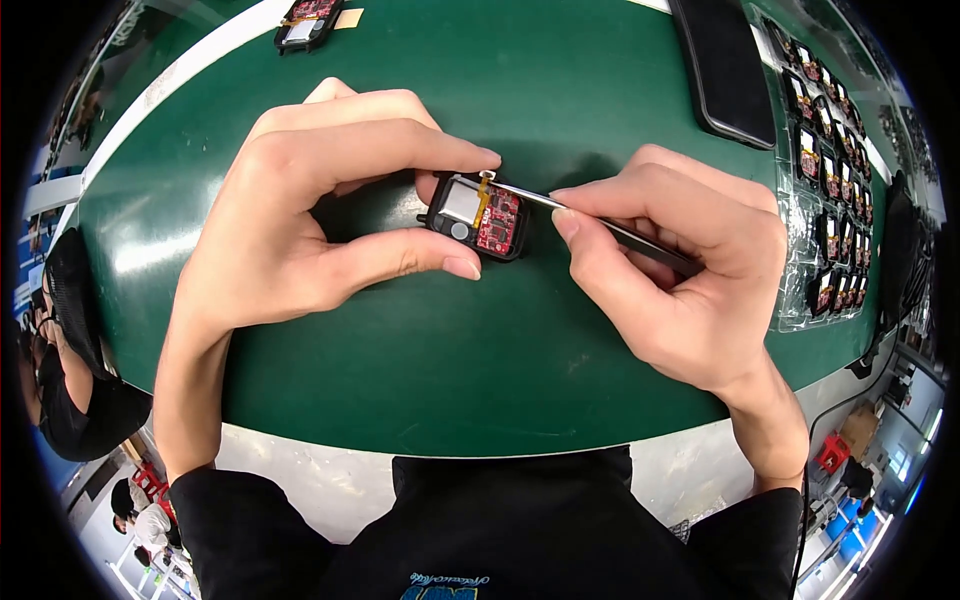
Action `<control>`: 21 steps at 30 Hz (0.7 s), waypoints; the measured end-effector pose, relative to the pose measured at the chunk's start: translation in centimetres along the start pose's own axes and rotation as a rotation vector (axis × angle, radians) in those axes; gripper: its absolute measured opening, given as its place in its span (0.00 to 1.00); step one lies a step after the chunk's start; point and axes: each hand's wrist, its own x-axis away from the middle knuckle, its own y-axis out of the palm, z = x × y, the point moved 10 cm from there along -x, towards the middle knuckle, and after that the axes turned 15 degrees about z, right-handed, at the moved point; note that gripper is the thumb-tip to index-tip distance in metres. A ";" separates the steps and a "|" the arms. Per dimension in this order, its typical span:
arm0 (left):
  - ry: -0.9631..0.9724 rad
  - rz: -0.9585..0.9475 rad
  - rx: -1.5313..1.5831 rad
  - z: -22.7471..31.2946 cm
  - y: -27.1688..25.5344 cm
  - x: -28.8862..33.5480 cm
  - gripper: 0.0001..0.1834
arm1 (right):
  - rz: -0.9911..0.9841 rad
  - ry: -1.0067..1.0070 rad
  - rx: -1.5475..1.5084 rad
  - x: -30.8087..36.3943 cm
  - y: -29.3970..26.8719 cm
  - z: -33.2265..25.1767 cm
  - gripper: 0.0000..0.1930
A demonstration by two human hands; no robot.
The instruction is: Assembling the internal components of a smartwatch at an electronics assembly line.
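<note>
Device (478,217), an open black case, is at the frame's centre, held at its edges between my left grip (285,190)'s thumb and fingers. My right grip (730,265), right of centre, pinches tweezers (632,237), tips beside the upper end of the orange ribbon (484,206). I judge the case light, stiff and slightly slippery; the ribbon looks soft and fragile. I'd hold only the black edges, clear of the red board (500,228) and silver battery (461,200).

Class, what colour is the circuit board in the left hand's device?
The circuit board is mainly red, seen in the head view.
</note>
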 end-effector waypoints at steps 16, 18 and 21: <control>-0.096 0.026 -0.012 -0.2 -0.3 -0.2 0.33 | 0.140 -0.362 0.158 1.1 -0.5 -2.2 0.15; -0.089 0.015 -0.009 -0.4 -0.3 -0.2 0.34 | 0.128 -0.312 0.145 0.9 -0.3 -2.1 0.14; -0.072 -0.004 0.015 -0.7 -0.4 -0.2 0.35 | 0.079 -0.184 0.084 0.5 -0.5 -1.3 0.12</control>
